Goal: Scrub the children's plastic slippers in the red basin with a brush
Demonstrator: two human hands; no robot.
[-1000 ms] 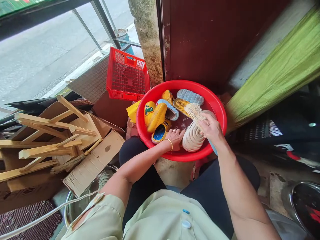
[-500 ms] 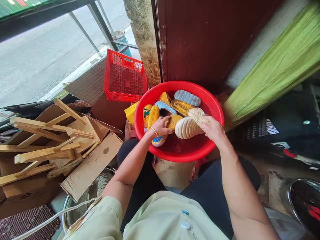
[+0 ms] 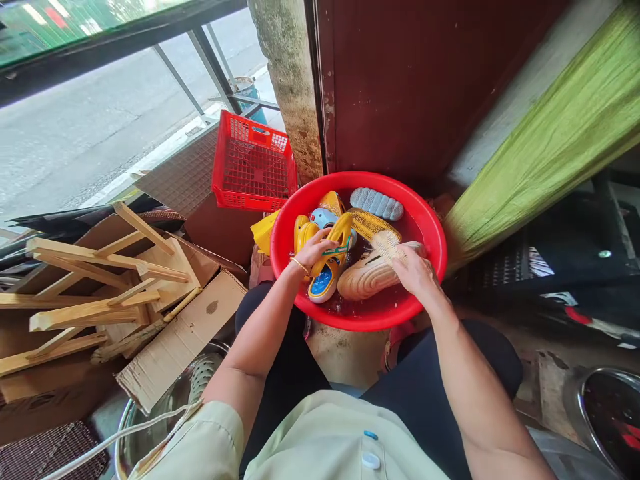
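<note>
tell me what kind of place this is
Probably a doorway or porch beside a street: a road outside the railing, a worn maroon door, and scrap cardboard and wooden slats piled.

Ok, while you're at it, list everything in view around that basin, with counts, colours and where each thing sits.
washbasin: one, red, in front of the knees, wet inside
beige shoe: one, in the basin, right side
scrub brush: one, pale bristles, on the beige shoe
yellow clog: one, blue insole, in the basin
grey-blue sole: one, far side of the basin
plastic crate: one, red, behind the basin
wooden slats: several, pale, on the left
cardboard: several pieces, brown, under the slats
cloth: one, green, on the right
left hand: gripping the yellow clog, gold bangle on the wrist
right hand: on the scrub brush
</note>
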